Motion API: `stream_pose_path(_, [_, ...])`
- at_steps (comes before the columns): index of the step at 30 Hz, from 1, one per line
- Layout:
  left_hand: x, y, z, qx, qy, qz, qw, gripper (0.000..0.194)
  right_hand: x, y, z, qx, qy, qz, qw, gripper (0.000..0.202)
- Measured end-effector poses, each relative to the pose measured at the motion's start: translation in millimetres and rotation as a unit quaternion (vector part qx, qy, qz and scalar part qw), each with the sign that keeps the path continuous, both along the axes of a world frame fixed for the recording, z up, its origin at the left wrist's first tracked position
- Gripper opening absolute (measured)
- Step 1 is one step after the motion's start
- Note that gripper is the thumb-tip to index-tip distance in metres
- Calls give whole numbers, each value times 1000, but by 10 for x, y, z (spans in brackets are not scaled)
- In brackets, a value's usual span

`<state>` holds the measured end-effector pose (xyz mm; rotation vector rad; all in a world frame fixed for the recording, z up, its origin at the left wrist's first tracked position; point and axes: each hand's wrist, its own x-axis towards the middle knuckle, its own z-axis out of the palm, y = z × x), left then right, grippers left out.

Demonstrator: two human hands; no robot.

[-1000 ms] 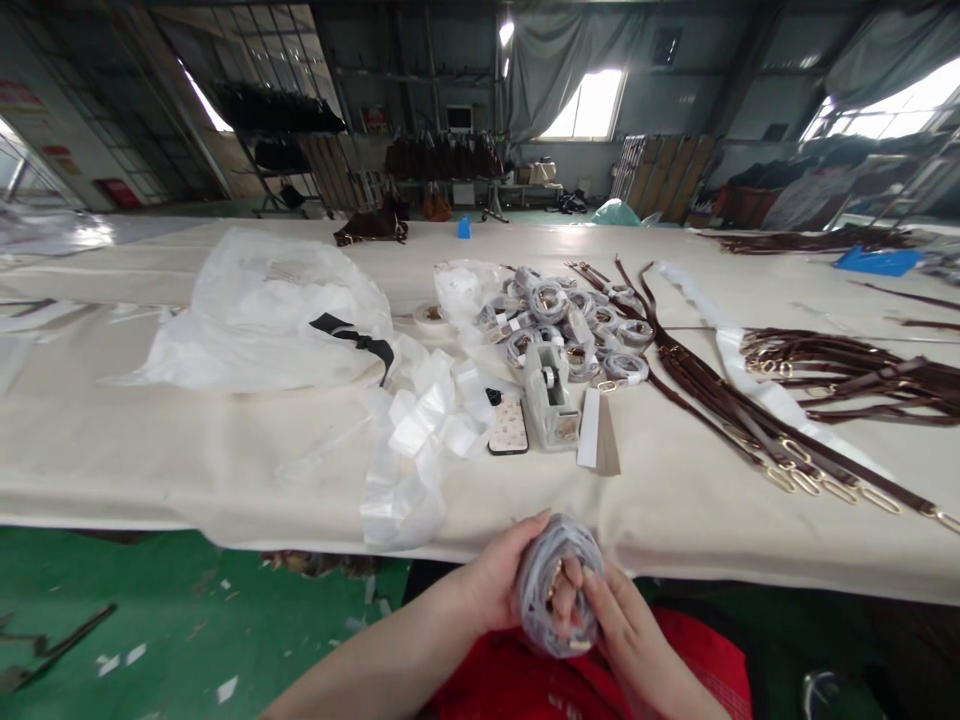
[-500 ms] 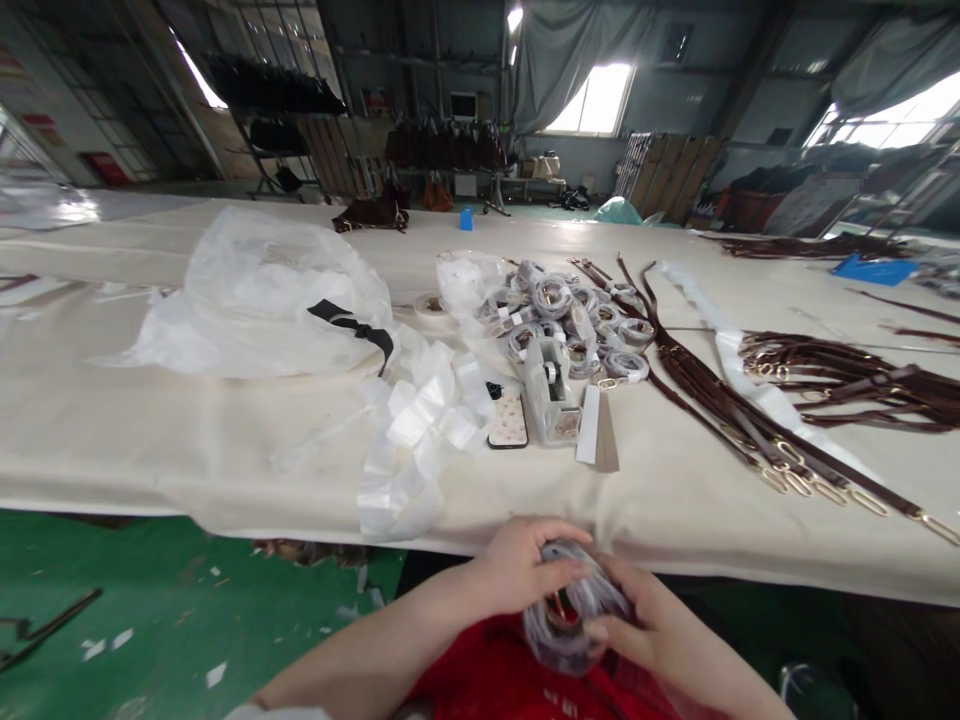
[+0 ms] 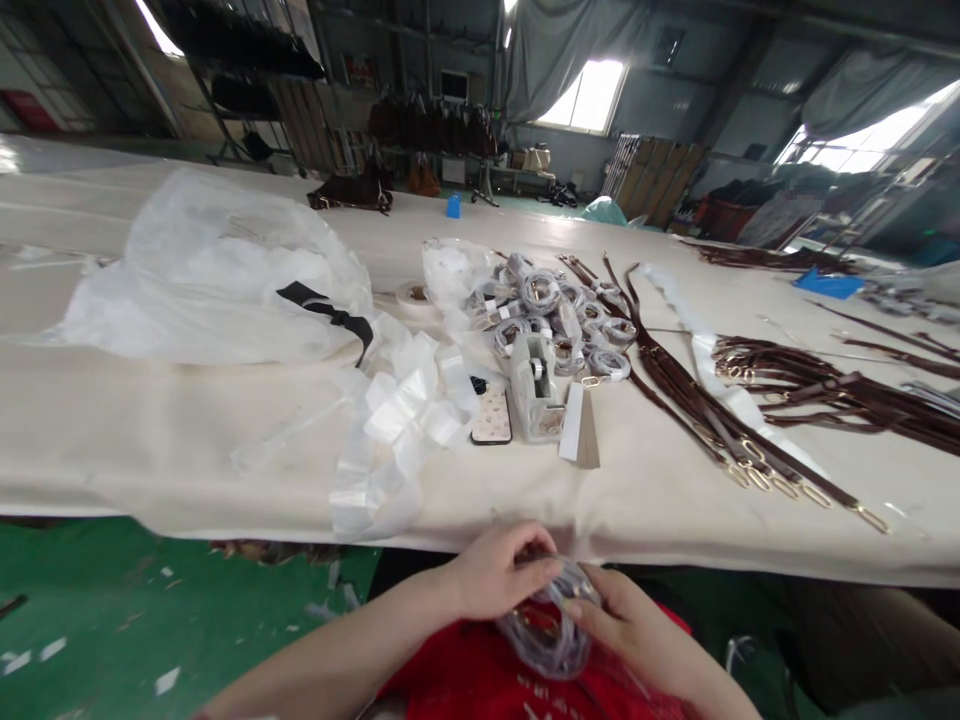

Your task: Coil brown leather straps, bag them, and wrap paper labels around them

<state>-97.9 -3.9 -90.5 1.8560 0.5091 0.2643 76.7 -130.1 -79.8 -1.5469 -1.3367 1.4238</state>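
2 hands closed around a wrapped coil at the bottom centre of the frame.

The left hand (image 3: 491, 575) and right hand (image 3: 637, 630) meet over the wrapped coil (image 3: 547, 630), fingers clamped on its clear covering, low over a red garment (image 3: 480, 680) below the table (image 3: 150, 440) edge. Above them on the cloth stand a tape dispenser (image 3: 534, 400), a phone (image 3: 491, 415) and loose plastic strips (image 3: 397, 420). Further up lies a pile of wrapped coils (image 3: 555, 315); brown straps (image 3: 750, 420) spread to the right, a big plastic bag (image 3: 210, 270) to the upper left.
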Motion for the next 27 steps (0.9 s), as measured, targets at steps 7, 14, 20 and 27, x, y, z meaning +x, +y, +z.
stream_pose_path(7, [-38, -254, -245, -110, -27, 53, 992, 31, -107, 17, -91, -27, -38, -2, 999, 32])
stream_pose_path(14, [-63, -234, -442, -145, 5, 70, 987, 48, 457, 708, 50, 183, -439, -91, 875, 25])
stream_pose_path(20, [-100, -222, -567, -134, 33, 87, 987, 45, 702, 1213, -260, 248, -548, -63, 796, 40])
stream_pose_path(27, [-138, -228, -358, -137, 34, 109, 984, 33, 875, 1228, -305, 283, -579, 20, 764, 23])
